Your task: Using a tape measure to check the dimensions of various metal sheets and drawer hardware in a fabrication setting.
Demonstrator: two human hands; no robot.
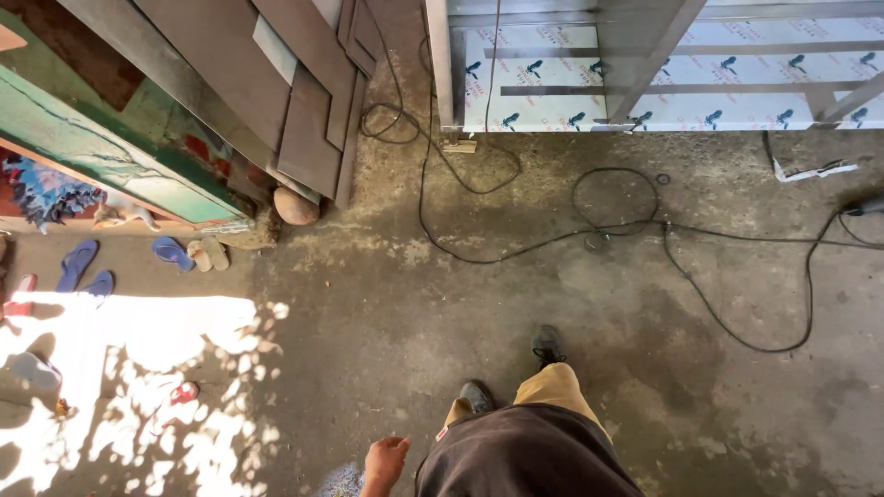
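You stand on a stained concrete floor (387,313). Sunlight (138,368) dapples its lower left. Black cables (516,248) loop across it towards a steel frame (645,64) at the top right. Brown boards (304,101) lean against a green wall (101,147), with blue sandals (83,267) below.

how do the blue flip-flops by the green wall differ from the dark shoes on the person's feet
The blue flip-flops are open sandals lying loose and scattered beside the green wall, partly by the sunlit patch; the dark laced shoes are closed and worn, in shade, one ahead of the other. The flip-flops sit far left of the empty left hand; the shoes sit just right of it. Both rest on the concrete floor.
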